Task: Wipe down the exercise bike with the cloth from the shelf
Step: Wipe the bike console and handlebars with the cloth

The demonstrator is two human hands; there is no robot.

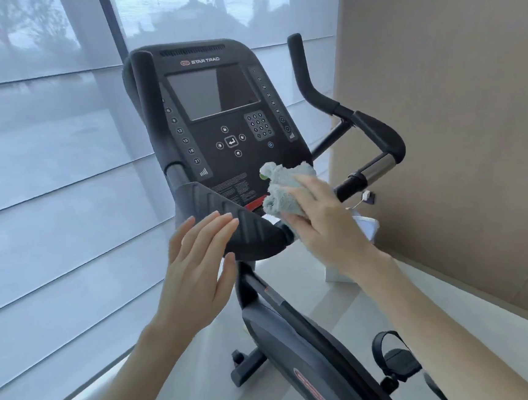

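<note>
Both forearms are bare from the bottom edge of the view up to the wrists, with no sleeve showing on either. The left hand (198, 263) wears no glove, ring or watch, and its nails are short and unpainted. The right hand (325, 226) is likewise bare, its wrist free of any band. Both arms look slim and smooth.

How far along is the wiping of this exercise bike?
Done: the cloth is off the shelf and in the right hand. In hand: it presses on the console's lower right edge; the left hand is open by the padded handlebar. Apparently left: the handlebars and the frame.
</note>
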